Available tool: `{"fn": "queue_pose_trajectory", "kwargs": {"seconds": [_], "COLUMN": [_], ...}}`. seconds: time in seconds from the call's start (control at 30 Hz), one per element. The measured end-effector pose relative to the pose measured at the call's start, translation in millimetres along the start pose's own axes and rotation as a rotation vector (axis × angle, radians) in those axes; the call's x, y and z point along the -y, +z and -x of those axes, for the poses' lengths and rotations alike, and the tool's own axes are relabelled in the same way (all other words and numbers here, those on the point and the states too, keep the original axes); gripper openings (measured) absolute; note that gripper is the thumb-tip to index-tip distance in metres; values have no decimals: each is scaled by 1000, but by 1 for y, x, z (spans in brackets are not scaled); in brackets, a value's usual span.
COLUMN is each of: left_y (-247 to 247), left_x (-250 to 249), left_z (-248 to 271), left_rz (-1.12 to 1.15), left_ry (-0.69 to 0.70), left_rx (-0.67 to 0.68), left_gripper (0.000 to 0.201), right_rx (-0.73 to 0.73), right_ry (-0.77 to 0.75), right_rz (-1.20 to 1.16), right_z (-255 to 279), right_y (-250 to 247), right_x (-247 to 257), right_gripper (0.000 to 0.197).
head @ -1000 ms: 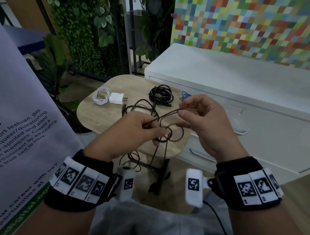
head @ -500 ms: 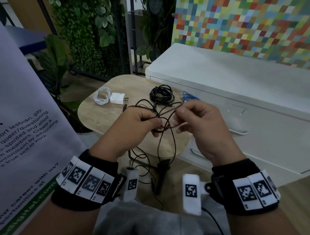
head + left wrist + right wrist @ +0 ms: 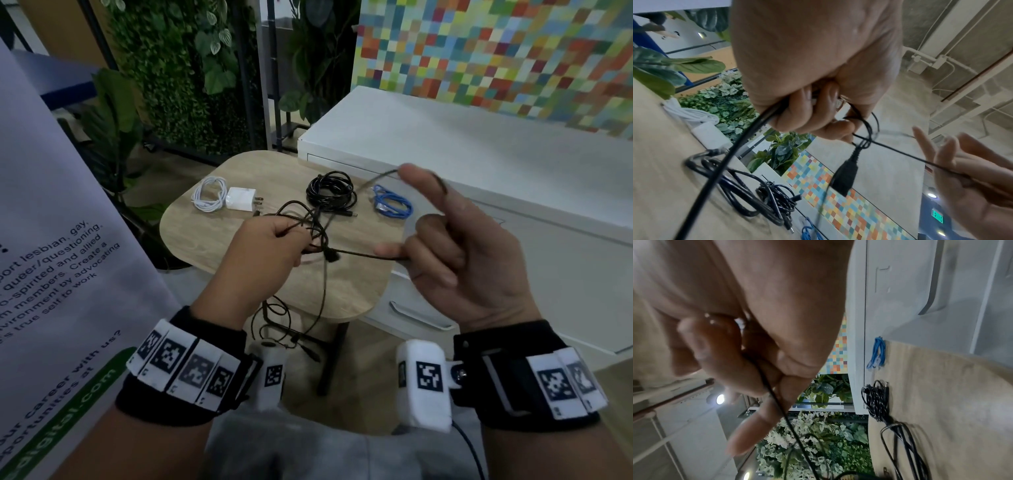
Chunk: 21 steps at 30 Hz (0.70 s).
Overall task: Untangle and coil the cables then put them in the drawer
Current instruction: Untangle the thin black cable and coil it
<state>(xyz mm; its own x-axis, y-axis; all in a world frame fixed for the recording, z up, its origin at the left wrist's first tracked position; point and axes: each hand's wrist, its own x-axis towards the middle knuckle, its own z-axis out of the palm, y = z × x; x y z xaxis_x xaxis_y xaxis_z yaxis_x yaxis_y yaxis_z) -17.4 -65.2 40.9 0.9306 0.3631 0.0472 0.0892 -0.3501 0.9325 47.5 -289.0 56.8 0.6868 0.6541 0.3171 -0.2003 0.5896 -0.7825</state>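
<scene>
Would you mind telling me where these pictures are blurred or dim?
Head view: dim overall, sharp on the black cable. Left wrist view: right hand and table smeared by blur. Right wrist view: right hand's fingers soft and close, table grain blurred.

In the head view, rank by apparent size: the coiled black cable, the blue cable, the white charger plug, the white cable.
1. coiled black cable
2. blue cable and white cable: alike, not ranked
3. white charger plug, smallest

All lie on the round table at similar depth.
</scene>
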Motion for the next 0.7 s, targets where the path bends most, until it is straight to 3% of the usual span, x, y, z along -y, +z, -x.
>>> {"fn": "queue_pose_trajectory", "kwargs": {"seconds": [0.07,0.2,0.27,0.4,0.57,0.7], "left_y": [-1,-1,-1,4,4,-2], "left_x": [2,6,7,5,5,11], "left_z": [-1,-3,-4,-5,-5,-7], "left_rz": [2,8,28,89,93,150], "left_ry": [-6,-52,-93,-156,-150,-160], "left_rx": [1,-32,-33,-45,-50,-61], "left_gripper": [31,33,33,33,36,32], "right_rx": [-48,-303,-390,-378,-316,-364], "right_ry": [-30,-140,-103,-6,-249,-271], "right_rz": [-15,-62,-32,122,-59,1], "right_z": [1,-1,-1,1,-1,0], "right_y": [0,2,5,9,3,-4], "right_x": [7,9,7,0,-2,12], "right_gripper": [42,32,36,37,40,35]}}
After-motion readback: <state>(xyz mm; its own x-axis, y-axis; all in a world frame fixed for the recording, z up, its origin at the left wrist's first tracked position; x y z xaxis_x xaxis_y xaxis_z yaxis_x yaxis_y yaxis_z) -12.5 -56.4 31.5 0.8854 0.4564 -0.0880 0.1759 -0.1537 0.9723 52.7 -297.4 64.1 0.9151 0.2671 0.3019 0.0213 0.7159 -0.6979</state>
